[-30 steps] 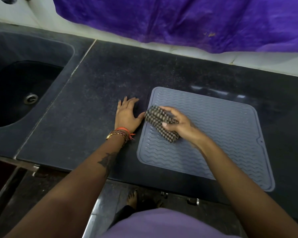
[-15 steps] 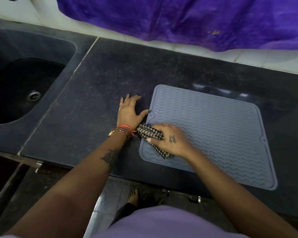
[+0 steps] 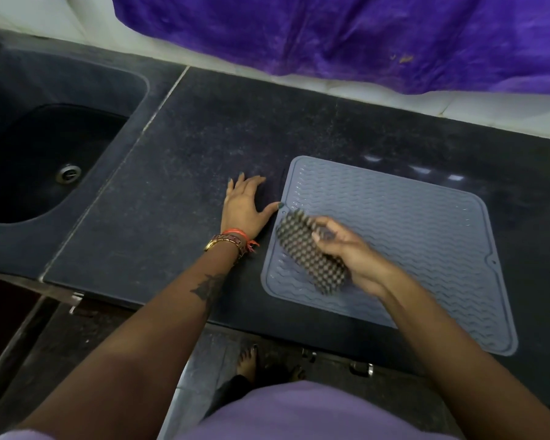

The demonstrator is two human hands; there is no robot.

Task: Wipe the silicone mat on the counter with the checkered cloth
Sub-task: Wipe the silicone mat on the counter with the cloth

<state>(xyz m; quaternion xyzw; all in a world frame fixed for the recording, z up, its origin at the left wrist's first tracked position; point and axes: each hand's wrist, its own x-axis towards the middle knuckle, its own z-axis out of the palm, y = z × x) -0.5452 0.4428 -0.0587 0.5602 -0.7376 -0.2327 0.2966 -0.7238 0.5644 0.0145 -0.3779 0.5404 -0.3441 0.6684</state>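
Observation:
A grey silicone mat (image 3: 410,236) with a wavy ribbed surface lies flat on the dark counter (image 3: 185,173), right of centre. The black-and-white checkered cloth (image 3: 308,252) is bunched over the mat's left part. My right hand (image 3: 350,246) grips the cloth from the right, blurred by motion. My left hand (image 3: 245,208) rests flat on the counter just left of the mat, fingers spread, thumb tip touching the mat's left edge.
A dark sink (image 3: 45,160) with a metal drain (image 3: 68,173) sits at the left. A purple cloth (image 3: 346,33) hangs along the back wall. The counter's front edge runs just below the mat; the floor and a bare foot (image 3: 248,360) show beneath.
My right hand slid the cloth down to the mat's near left corner, then back up along the left side, turning palm-sideways. My left hand has stayed put.

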